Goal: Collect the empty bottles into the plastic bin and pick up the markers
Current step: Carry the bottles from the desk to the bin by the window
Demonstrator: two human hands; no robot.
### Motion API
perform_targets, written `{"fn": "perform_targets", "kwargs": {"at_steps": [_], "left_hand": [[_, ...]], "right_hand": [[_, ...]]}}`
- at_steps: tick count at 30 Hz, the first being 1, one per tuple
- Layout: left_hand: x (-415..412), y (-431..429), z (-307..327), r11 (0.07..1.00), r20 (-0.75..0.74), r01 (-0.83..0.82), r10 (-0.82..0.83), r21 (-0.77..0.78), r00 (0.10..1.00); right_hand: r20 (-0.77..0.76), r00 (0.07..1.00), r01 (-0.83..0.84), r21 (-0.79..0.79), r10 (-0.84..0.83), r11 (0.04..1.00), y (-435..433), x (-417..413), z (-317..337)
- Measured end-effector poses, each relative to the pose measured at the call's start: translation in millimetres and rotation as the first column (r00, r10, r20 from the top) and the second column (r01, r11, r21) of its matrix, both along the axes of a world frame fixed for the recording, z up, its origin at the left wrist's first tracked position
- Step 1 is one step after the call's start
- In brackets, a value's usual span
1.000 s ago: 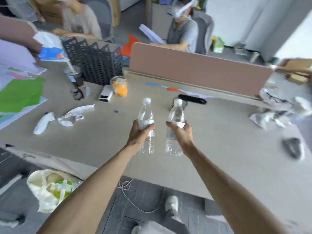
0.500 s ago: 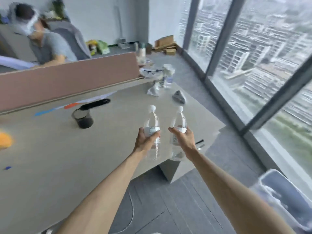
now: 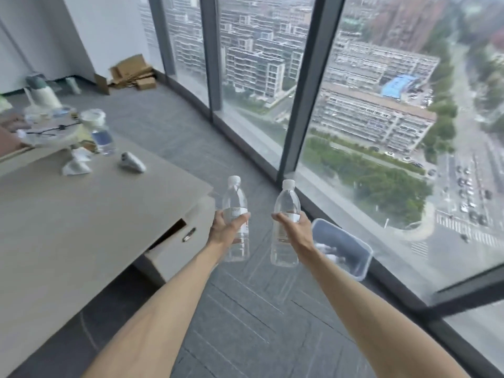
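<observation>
Head view: the person has turned away from the desk (image 3: 81, 214) towards the window. Left hand (image 3: 227, 229) and right hand (image 3: 293, 230) each wrap an upright bottle (image 3: 235, 203), (image 3: 286, 200). The bin (image 3: 346, 241) is now on the floor just beyond the right hand, so the drop-off is likely next.

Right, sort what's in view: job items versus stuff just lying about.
Job: left bottle in left hand; right bottle in right hand; plastic bin.
Lying about: crumpled paper on the desk; cardboard on the floor.
</observation>
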State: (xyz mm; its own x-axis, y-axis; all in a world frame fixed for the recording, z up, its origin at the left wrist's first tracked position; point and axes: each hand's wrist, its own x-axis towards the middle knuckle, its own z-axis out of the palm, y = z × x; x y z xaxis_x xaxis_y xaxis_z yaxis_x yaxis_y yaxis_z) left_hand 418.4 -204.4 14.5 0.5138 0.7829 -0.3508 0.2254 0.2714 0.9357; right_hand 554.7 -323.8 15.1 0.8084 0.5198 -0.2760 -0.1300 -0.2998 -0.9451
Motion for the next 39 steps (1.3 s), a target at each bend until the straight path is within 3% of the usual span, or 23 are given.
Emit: {"fn": "perform_targets", "kwargs": {"at_steps": [9,16,23,31,39], "left_hand": [[181.7,-70.3,-15.5,0.965,-0.148,0.259,-0.249,0.050,0.957],[323.4,-92.0,-43.7,0.886,-0.182,0.462,-0.449,0.035,0.875],[442.4,-73.9,-91.4,0.820,-0.212,0.567,-0.570,-0.081,0.794],[516.3,-71.7,-132.0,0.782,-0.341,0.601,-0.618,-0.168,0.709],[569.2,-78.3,-208.8,0.802,-0.420,0.547,-0.594,-0.241,0.686]], "right_hand": [[-0.063,0.974,0.217,-0.039,-0.219,0.975,-97.8,140.3,-21.5],[-0.141,0.889,0.417,-0.146,-0.436,0.897,-154.4,245.1,-61.4],[-0.226,0.844,0.418,-0.290,-0.486,0.861,-158.7,350.5,-98.8],[-0.338,0.740,0.453,-0.390,-0.582,0.802,-153.8,418.8,-155.3],[-0.402,0.755,0.358,-0.411,-0.519,0.839,-157.3,486.0,-229.4]]}}
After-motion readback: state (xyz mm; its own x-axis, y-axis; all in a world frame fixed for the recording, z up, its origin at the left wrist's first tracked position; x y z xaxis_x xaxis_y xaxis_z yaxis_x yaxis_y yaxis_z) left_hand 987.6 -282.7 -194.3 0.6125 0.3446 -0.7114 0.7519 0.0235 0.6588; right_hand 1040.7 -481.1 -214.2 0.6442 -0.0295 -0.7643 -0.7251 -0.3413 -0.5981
